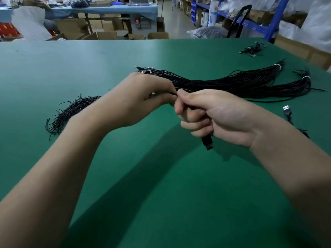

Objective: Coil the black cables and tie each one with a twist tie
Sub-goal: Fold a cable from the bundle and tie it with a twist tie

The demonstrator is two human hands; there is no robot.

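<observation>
- Gripping a black cable: right hand is fisted round it, all fingers curled tight, thumb on top.
- USB plug of that cable sticks out below the fist, pointing down, held in the air above the table.
- Left hand is raised just left of the right, back of hand to camera, touching the right thumb and fingers.
- Left fingertips are hidden; a dark strand and a metal glint show at its thumb, but cannot tell whether it is pinching anything.
- Big bundle of black cables lies on the green table right behind both hands, uncoiled, running from the left knuckles out to the right.
- Connector ends of the bundle bunch up just above the left hand.
- White bands cinch the bundle's two far right tails.
- Pile of black twist ties lies on the table left of the left forearm, apart from the bundle.
- Loose USB cable lies near the right wrist, plug end up-table.
- Small heap of cables sits at the far right edge of the table.
- Cardboard boxes and blue shelving stand beyond the table.
</observation>
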